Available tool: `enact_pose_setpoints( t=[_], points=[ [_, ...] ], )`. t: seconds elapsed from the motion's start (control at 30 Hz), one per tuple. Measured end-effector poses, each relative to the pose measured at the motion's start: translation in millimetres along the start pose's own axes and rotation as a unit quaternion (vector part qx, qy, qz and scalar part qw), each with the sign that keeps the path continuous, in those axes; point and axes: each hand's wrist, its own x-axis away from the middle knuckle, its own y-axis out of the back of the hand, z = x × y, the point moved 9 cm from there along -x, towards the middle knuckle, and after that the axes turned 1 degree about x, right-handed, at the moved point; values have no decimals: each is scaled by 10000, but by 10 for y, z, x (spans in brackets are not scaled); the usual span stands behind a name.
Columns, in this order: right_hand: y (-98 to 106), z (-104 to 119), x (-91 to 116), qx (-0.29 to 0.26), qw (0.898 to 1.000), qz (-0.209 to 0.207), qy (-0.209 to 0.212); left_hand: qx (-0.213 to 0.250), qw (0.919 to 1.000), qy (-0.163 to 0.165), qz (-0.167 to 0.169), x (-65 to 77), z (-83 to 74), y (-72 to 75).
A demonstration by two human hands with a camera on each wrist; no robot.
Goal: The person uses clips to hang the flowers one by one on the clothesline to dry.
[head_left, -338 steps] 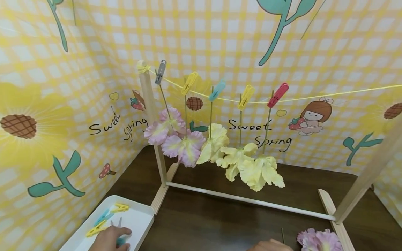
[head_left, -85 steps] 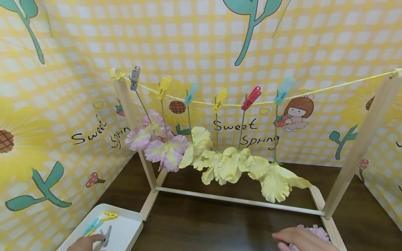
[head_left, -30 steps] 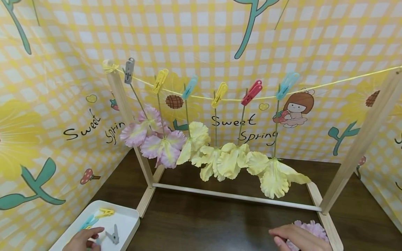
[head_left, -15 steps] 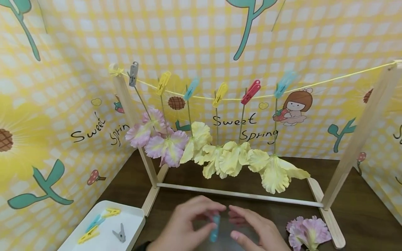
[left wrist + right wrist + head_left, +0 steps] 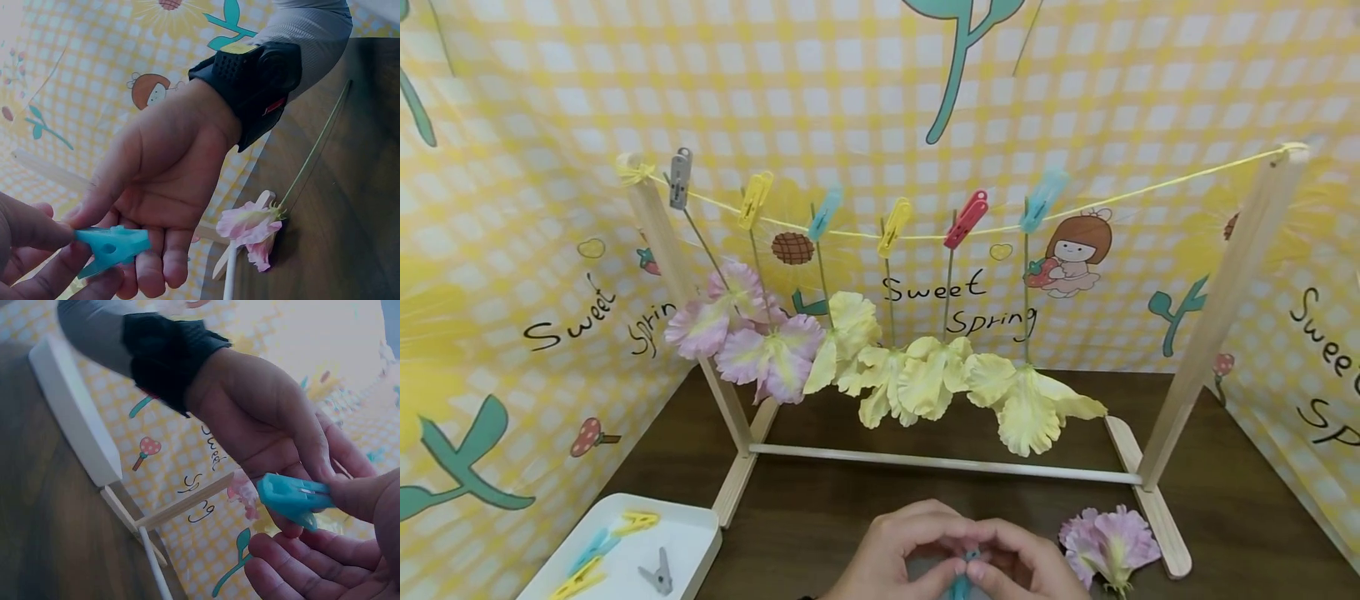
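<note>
In the head view my hands meet at the bottom middle around a teal clothespin. My left hand pinches it between thumb and fingers. My right hand also has its thumb and fingers on it, thumb tips side by side. The left wrist view shows the clothespin from the side, between both hands' fingers. A pink flower lies on the table to the right of my hands; its long stem shows in the left wrist view.
Behind my hands stands a wooden frame with a yellow string. Several clothespins on it hold pink flowers and yellow flowers hanging upside down. At left, a white tray holds yellow, blue and grey clothespins. Patterned cloth surrounds the table.
Another yellow flower was hung with a blue clothespin. My left hand then took a teal clothespin from the tray. My right hand left the pink flower, and both hands came together at the middle.
</note>
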Motion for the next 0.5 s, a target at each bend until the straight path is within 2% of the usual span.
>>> enact_pose_setpoints(
  t=[0.13,0.3,0.4,0.47,0.5],
  points=[
    [45,-64,40,-717,9968,133,-325,-303,9992,-277,-8,6,12,-74],
    [149,-55,87,-755,9969,-33,-215,-242,9990,-376,-13,-45,30,-124],
    [339,39,148,-381,9979,-471,232,-446,9974,-562,-100,-124,13,-124],
    [529,128,233,-61,9940,-969,506,-726,9949,-672,-171,-191,25,-127],
    [628,178,289,95,9908,-1203,616,-801,9948,-593,-190,-229,61,-134]
  ],
)
